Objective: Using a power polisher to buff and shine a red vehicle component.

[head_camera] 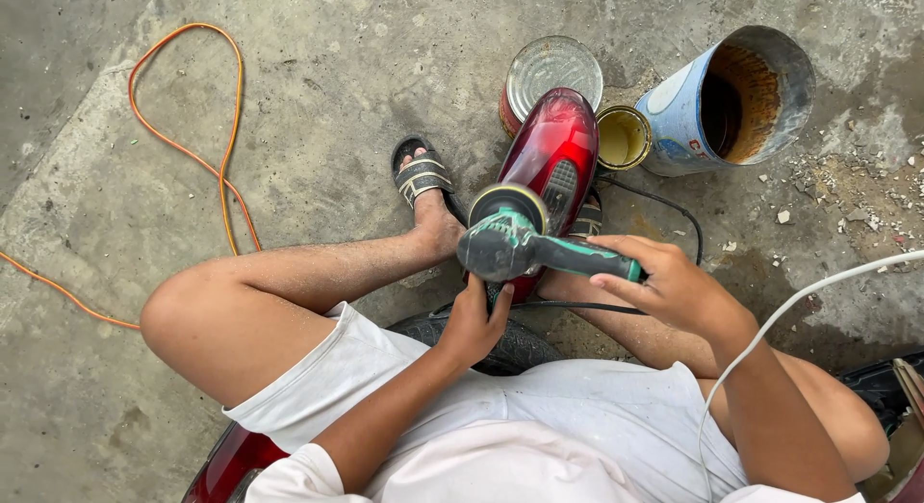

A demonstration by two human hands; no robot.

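I sit low over a concrete floor with a glossy dark red motorbike body panel (551, 156) propped between my feet. My right hand (674, 286) grips the rear handle of a green and black electric polisher (525, 243). The polisher's round pad rests on the panel's near part. My left hand (474, 320) holds the tool from below, at the underside of its head. A black tyre (515, 349) lies under my legs.
Behind the panel stand a tin with a shiny lid (551, 72), a small open can of yellowish paste (623, 137) and a large rusty blue can (731, 103) on its side. An orange cable (226, 166) loops at the left. A white cord (799, 301) crosses the right.
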